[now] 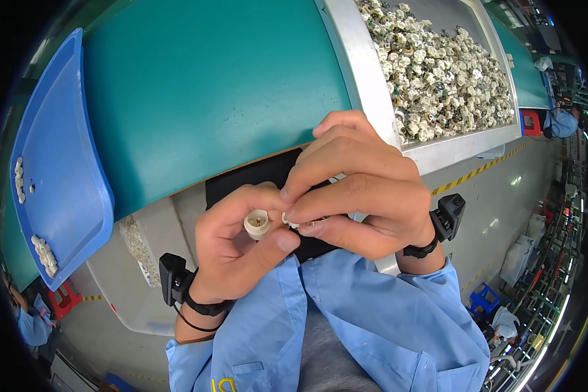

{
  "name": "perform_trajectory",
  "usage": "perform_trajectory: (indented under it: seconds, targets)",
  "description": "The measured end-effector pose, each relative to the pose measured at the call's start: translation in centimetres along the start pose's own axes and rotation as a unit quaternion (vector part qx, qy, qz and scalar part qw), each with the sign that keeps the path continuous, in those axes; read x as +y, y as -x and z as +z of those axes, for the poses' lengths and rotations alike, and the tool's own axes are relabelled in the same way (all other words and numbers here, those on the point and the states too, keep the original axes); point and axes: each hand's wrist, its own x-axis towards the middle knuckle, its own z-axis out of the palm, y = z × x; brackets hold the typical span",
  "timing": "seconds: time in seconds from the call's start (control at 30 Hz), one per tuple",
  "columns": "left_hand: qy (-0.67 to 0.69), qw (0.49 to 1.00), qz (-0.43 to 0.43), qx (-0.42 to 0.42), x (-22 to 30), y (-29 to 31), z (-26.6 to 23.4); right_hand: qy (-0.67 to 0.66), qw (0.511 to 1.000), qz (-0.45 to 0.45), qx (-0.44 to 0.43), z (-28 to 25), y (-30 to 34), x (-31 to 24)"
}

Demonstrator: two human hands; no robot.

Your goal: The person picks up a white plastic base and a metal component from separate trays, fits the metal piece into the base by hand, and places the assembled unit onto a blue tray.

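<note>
My left hand (232, 245) is closed around a round white plastic cup-shaped part (257, 224), its hollow side facing up with small brownish detail inside. My right hand (379, 196) pinches a small white piece with dark bits (291, 221) between thumb and fingers. Both hands meet over my lap, just off the near edge of the green tabletop (222, 85). The fingertips of the two hands nearly touch, and they hide most of the small piece. Each wrist wears a black strap with a black device.
At the left is a blue tray (65, 130) with several white parts along its outer side. A metal-rimmed tray (366, 65) at the upper right holds a heap of small white and dark parts (444, 78). Below the table, a translucent bin (130, 287) contains more pieces. Other people sit farther off.
</note>
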Motion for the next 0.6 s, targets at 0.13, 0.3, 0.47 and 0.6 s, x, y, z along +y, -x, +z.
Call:
perform_trajectory:
  seconds: [0.13, 0.3, 0.47, 0.6]
  targets:
    - [-0.076, 0.996, 0.047, 0.004, -0.3, -0.1, 0.1, -0.009, 1.0, -0.003, 0.014, 0.3, 0.0, -0.1]
    - [-0.111, 0.99, 0.069, -0.052, -0.3, -0.5, -0.9, -0.005, 1.0, -0.007, 0.001, 0.2, 0.0, -0.3]
    - [-0.132, 0.985, 0.07, -0.083, -0.1, -0.8, -1.1, -0.01, 1.0, 0.004, -0.027, -0.1, 0.4, -0.4]
    - [-0.117, 0.989, 0.046, -0.082, 0.1, -0.8, -1.1, -0.023, 0.999, -0.003, -0.028, 0.2, 0.7, -0.1]
